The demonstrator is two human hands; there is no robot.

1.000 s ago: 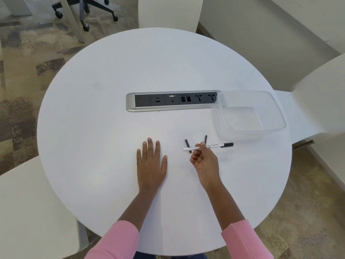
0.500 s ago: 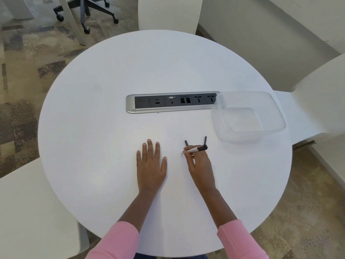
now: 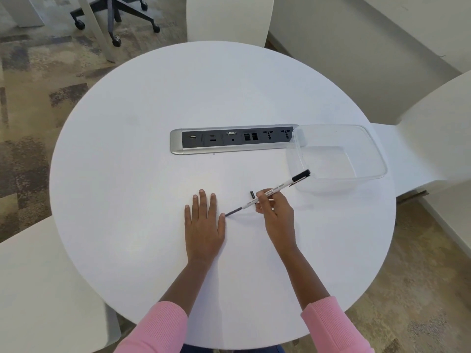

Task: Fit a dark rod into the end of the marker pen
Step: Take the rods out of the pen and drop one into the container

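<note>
A white marker pen [image 3: 274, 190] is held in the pinched fingertips [image 3: 262, 197] of the right hand [image 3: 276, 215] above the near middle of a round white tabletop [image 3: 127, 174], as seen from the head camera. The pen's long axis is set on a diagonal: its black capped end is raised toward the far right, over the near rim of a clear plastic container [image 3: 339, 159], and its lower end is aimed near-left. A dark rod [image 3: 232, 212], slim and matte, is seen projecting from that lower end, its free tip almost touching the thumb of the left hand [image 3: 204, 225]. How deeply the rod is seated cannot be told.

The left hand is laid flat, palm down, fingers loosely spread, with nothing held. It is judged the nearer hand to the rod's tip, so any final push along the pen's axis would likely be met there. A second short dark rod [image 3: 252, 194] is left lying on the tabletop just beyond the pen, partly hidden behind the barrel.

The pen's barrel is smooth and cylindrical, with small printed lettering. A brushed-metal socket strip [image 3: 234, 138] is set into the tabletop's centre. Pink ribbed sleeves are worn on both arms.
</note>
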